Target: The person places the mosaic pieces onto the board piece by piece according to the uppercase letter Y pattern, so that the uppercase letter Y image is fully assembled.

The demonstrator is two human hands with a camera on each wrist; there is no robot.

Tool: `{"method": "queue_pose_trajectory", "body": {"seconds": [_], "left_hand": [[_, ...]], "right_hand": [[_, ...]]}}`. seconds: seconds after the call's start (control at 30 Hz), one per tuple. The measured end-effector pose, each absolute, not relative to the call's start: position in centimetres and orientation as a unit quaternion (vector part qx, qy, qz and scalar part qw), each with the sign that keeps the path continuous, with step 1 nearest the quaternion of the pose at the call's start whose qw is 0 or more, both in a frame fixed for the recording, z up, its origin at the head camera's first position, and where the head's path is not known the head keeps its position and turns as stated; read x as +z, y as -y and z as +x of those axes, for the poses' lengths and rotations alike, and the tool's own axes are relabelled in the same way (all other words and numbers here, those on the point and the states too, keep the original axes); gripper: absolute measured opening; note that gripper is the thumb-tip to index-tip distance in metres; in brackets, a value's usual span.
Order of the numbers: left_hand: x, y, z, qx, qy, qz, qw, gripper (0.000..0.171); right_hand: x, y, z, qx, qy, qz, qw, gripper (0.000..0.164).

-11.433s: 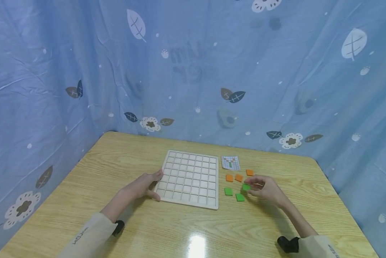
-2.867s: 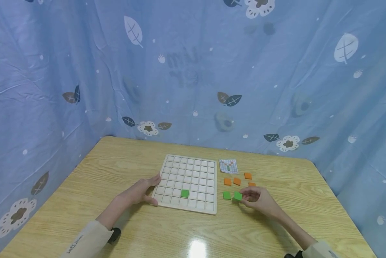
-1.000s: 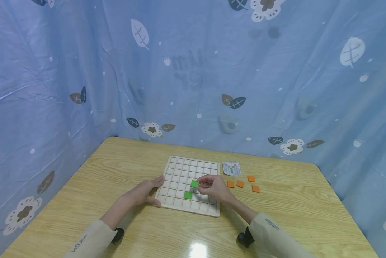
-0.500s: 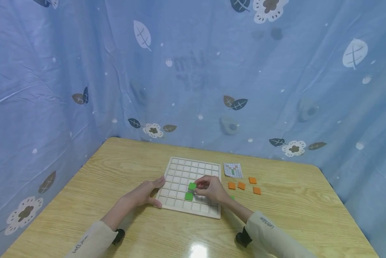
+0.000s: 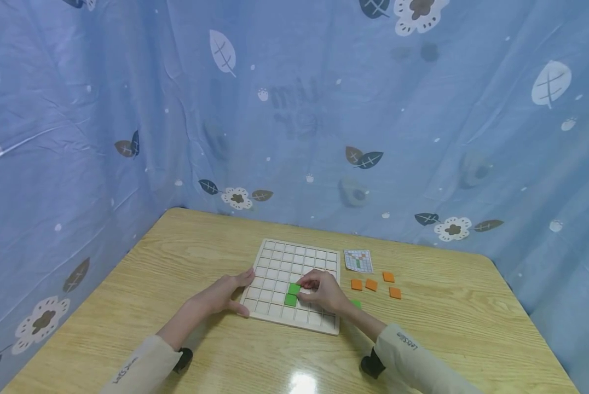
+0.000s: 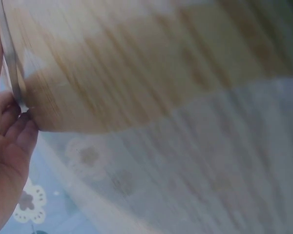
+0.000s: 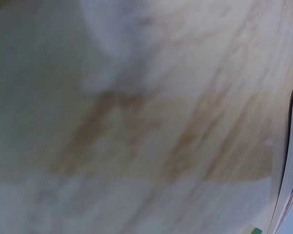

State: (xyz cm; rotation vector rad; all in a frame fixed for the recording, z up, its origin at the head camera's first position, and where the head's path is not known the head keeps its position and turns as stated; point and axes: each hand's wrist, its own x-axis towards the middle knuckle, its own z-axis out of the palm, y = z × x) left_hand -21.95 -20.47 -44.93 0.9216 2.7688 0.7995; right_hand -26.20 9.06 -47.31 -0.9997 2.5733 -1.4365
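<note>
A pale wooden grid board point(image 5: 275, 265) lies on the table. My left hand point(image 5: 220, 295) holds its left side, thumb near the front corner and fingers farther back; in the left wrist view the bent fingertips point(image 6: 27, 122) meet the board's edge. My right hand point(image 5: 324, 293) pinches a square green tile point(image 5: 294, 288) between thumb and fingers, low over the grid. Directly in front of it, a second green tile point(image 5: 290, 300) sits in a cell. The right wrist view shows no hand, only blurred table and a small green corner point(image 7: 256, 231).
A small pattern card point(image 5: 358, 261) with a coloured grid lies right of the board. Several orange tiles point(image 5: 371, 285) are spread before it. Another green tile point(image 5: 356, 303) is partly hidden behind the right forearm. A blue patterned curtain point(image 5: 294, 137) hangs behind the wooden table point(image 5: 447, 306).
Eleven seconds ago the grid held no tiles; one green tile was in it by 2.9 seconds ago. My right hand has since carried another from the right and lowered it behind that one.
</note>
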Motion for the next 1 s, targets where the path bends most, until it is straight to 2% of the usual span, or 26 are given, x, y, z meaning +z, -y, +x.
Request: {"method": "queue_pose_trajectory", "body": {"seconds": [1.0], "left_hand": [[-45.15,20.44,-21.88,0.264,-0.917,0.293,0.065,0.094]], "right_hand": [[-46.71,-8.91,-26.31,-0.422,-0.842,-0.336,0.011,0.016]]}}
